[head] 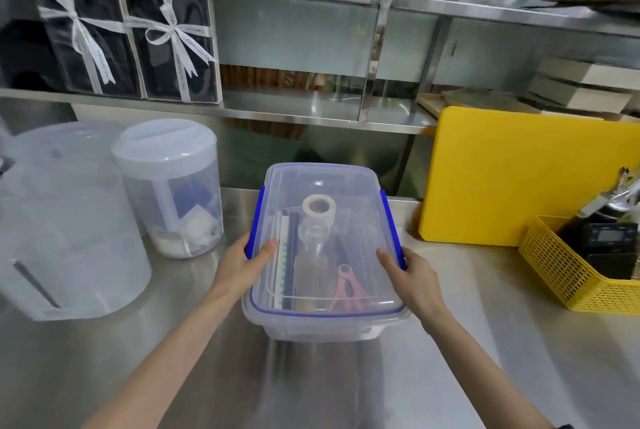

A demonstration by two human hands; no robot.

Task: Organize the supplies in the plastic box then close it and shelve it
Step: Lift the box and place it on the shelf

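Now | left hand (242, 264) grips plastic box (325, 321) side | right hand (412, 272) grips opposite side

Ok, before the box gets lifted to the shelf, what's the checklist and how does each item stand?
1. Lid on plastic box: ok.
2. Blue side latches locked down: cannot tell.
3. Left hand and right hand grip opposite sides: ok.
4. Tape roll and pink scissors inside: ok.
5. Gap on middle shelf beside ribboned gift boxes: ok.
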